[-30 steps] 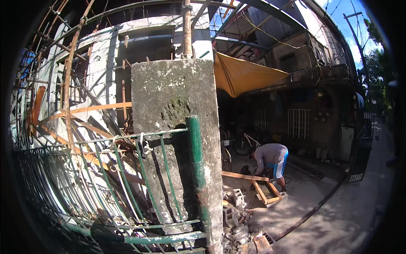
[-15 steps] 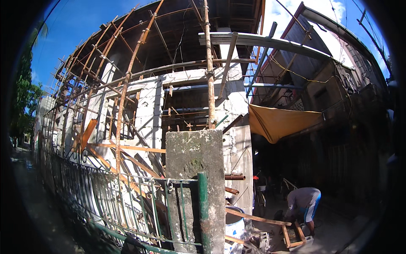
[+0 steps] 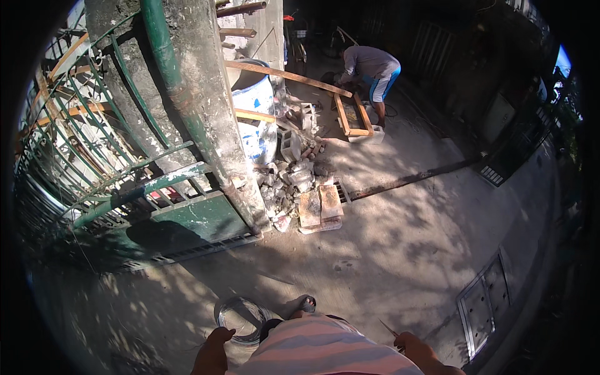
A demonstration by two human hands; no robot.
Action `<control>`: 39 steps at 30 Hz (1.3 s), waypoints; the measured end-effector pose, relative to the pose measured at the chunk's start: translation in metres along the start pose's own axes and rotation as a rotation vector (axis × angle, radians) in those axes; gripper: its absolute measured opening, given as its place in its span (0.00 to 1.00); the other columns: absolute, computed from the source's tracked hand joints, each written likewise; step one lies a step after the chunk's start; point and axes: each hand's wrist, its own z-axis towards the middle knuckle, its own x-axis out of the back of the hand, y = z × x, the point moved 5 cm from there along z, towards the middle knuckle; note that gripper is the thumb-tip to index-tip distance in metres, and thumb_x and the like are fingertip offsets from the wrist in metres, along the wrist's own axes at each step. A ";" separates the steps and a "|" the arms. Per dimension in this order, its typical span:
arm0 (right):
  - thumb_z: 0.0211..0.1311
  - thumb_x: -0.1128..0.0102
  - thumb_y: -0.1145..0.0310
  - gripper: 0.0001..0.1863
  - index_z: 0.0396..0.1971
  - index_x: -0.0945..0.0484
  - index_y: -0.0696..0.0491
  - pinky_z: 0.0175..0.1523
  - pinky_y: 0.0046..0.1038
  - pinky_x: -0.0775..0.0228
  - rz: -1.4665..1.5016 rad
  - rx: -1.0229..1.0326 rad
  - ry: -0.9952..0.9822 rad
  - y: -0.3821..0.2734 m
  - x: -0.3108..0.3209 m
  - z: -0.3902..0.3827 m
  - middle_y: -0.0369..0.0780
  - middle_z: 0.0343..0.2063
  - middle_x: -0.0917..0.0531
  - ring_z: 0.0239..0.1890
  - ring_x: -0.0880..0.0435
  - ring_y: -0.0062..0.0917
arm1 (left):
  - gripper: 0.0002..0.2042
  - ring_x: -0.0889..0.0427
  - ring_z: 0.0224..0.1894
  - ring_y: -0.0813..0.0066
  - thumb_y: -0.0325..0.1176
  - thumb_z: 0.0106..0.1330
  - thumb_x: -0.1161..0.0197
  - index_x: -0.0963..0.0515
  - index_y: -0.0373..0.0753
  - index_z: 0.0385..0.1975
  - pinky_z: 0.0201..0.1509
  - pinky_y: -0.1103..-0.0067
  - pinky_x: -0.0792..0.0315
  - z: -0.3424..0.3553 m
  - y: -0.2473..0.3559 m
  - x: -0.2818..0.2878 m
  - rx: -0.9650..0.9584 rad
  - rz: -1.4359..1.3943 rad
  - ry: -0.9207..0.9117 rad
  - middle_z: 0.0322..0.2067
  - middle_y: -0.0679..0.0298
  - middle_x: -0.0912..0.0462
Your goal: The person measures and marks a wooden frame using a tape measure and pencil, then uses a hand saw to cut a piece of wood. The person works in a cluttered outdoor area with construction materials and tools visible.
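At the lower edge, my left hand (image 3: 222,337) is closed beside a coil of grey wire (image 3: 240,307); what it holds, if anything, is too small to make out, though a thin strand shows near it. The coil appears to lie on the concrete by my sandalled foot (image 3: 306,305). My right hand (image 3: 406,345), right of my striped shirt, grips a thin pointed metal tool (image 3: 387,328) that I cannot identify, its tip angled forward and left.
Left stand a green railing (image 3: 125,203) and concrete post (image 3: 206,75). Rubble (image 3: 278,190) and square slabs (image 3: 319,206) lie by a blue-white drum (image 3: 253,125). A co-worker (image 3: 375,62) bends over a wooden frame (image 3: 359,131). A metal grate (image 3: 484,306) lies right.
My view has swung down from the scaffolded building and orange tarp to the ground, bringing my hands, foot and the wire coil into view. The co-worker stays bent over the frame.
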 end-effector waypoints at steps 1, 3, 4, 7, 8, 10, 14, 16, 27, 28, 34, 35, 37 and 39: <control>0.68 0.32 0.65 0.15 0.49 0.22 0.56 0.32 0.38 0.21 0.192 -0.003 0.056 0.022 -0.010 -0.007 0.45 0.25 0.16 0.27 0.13 0.32 | 0.40 0.17 0.64 0.45 0.69 0.71 0.46 0.15 0.30 0.56 0.70 0.60 0.27 0.003 -0.024 -0.001 -0.035 0.095 0.132 0.57 0.40 0.15; 0.67 0.32 0.65 0.14 0.46 0.22 0.57 0.30 0.39 0.22 0.438 -0.016 0.143 0.072 -0.023 -0.019 0.43 0.23 0.18 0.25 0.14 0.32 | 0.40 0.18 0.65 0.44 0.69 0.72 0.46 0.15 0.33 0.57 0.71 0.59 0.28 0.002 -0.028 0.003 -0.085 0.101 0.191 0.59 0.41 0.16; 0.67 0.31 0.66 0.13 0.44 0.22 0.57 0.28 0.39 0.23 0.528 -0.022 0.158 0.093 -0.033 -0.023 0.43 0.22 0.19 0.24 0.14 0.32 | 0.39 0.19 0.65 0.43 0.69 0.72 0.47 0.15 0.33 0.58 0.71 0.59 0.28 0.001 -0.020 0.007 -0.104 0.132 0.204 0.59 0.40 0.16; 0.67 0.30 0.66 0.12 0.40 0.22 0.58 0.25 0.40 0.25 0.667 -0.042 0.201 0.153 -0.053 -0.021 0.41 0.19 0.23 0.22 0.16 0.33 | 0.39 0.20 0.66 0.41 0.68 0.73 0.47 0.17 0.33 0.59 0.72 0.58 0.29 -0.001 0.050 0.016 -0.281 0.252 0.253 0.61 0.39 0.18; 0.67 0.30 0.66 0.12 0.38 0.22 0.59 0.24 0.41 0.26 0.688 -0.025 0.200 0.160 -0.062 -0.016 0.40 0.18 0.24 0.21 0.17 0.33 | 0.38 0.21 0.66 0.42 0.66 0.74 0.47 0.19 0.32 0.61 0.71 0.58 0.29 -0.007 0.085 0.023 -0.405 0.311 0.309 0.62 0.38 0.20; 0.65 0.27 0.66 0.13 0.35 0.21 0.59 0.21 0.41 0.27 0.704 0.024 0.208 0.170 -0.075 -0.006 0.40 0.17 0.24 0.19 0.18 0.33 | 0.36 0.21 0.66 0.43 0.64 0.75 0.47 0.19 0.32 0.59 0.70 0.58 0.29 -0.033 0.175 0.031 -0.510 0.113 0.440 0.63 0.41 0.19; 0.57 0.21 0.59 0.20 0.30 0.20 0.61 0.21 0.41 0.24 0.666 0.149 0.275 0.168 -0.061 0.008 0.42 0.19 0.19 0.17 0.18 0.34 | 0.25 0.14 0.57 0.44 0.53 0.77 0.39 0.19 0.33 0.53 0.59 0.63 0.22 -0.132 0.332 -0.006 -0.924 -0.268 0.471 0.52 0.45 0.12; 0.56 0.20 0.58 0.22 0.34 0.19 0.62 0.24 0.42 0.22 0.527 0.195 0.415 0.173 -0.047 0.001 0.45 0.22 0.16 0.19 0.15 0.36 | 0.23 0.12 0.54 0.47 0.51 0.77 0.37 0.19 0.32 0.53 0.57 0.65 0.21 -0.174 0.361 -0.066 -0.979 -0.221 0.397 0.49 0.45 0.11; 0.53 0.24 0.46 0.45 0.66 0.26 0.59 0.66 0.45 0.23 0.235 0.466 0.536 0.079 0.181 0.030 0.60 0.57 0.15 0.61 0.16 0.53 | 0.33 0.19 0.63 0.38 0.59 0.77 0.46 0.20 0.31 0.60 0.67 0.56 0.27 -0.108 0.400 -0.005 -0.552 0.110 0.606 0.56 0.39 0.15; 0.53 0.24 0.46 0.45 0.66 0.26 0.59 0.66 0.45 0.23 0.238 0.469 0.546 0.094 0.204 0.041 0.59 0.57 0.16 0.62 0.16 0.53 | 0.32 0.20 0.63 0.37 0.59 0.78 0.48 0.20 0.32 0.61 0.69 0.54 0.29 -0.113 0.418 -0.012 -0.619 0.241 0.634 0.55 0.38 0.15; 0.54 0.24 0.45 0.45 0.66 0.26 0.59 0.64 0.45 0.23 0.159 0.449 0.483 0.105 0.327 0.076 0.59 0.54 0.15 0.60 0.16 0.52 | 0.32 0.20 0.63 0.37 0.57 0.79 0.51 0.20 0.32 0.62 0.72 0.54 0.31 -0.113 0.546 -0.097 -0.503 0.363 0.452 0.59 0.38 0.17; 0.54 0.24 0.47 0.43 0.65 0.25 0.59 0.60 0.44 0.20 0.151 0.411 0.510 0.116 0.351 0.103 0.57 0.51 0.13 0.55 0.13 0.50 | 0.32 0.20 0.63 0.36 0.58 0.79 0.51 0.20 0.32 0.62 0.71 0.54 0.31 -0.119 0.602 -0.122 -0.609 0.305 0.388 0.59 0.38 0.17; 0.55 0.23 0.49 0.39 0.60 0.23 0.59 0.47 0.42 0.18 0.177 0.383 0.482 0.096 0.401 0.134 0.51 0.41 0.12 0.41 0.11 0.42 | 0.33 0.21 0.64 0.35 0.59 0.78 0.50 0.19 0.32 0.61 0.71 0.54 0.31 -0.130 0.679 -0.148 -0.688 0.145 0.235 0.59 0.38 0.17; 0.54 0.21 0.52 0.34 0.55 0.21 0.58 0.29 0.37 0.20 0.245 0.350 0.386 0.071 0.444 0.150 0.43 0.29 0.13 0.22 0.15 0.31 | 0.35 0.21 0.65 0.36 0.62 0.78 0.51 0.17 0.32 0.58 0.71 0.54 0.31 -0.135 0.738 -0.152 -0.712 0.092 0.177 0.58 0.39 0.17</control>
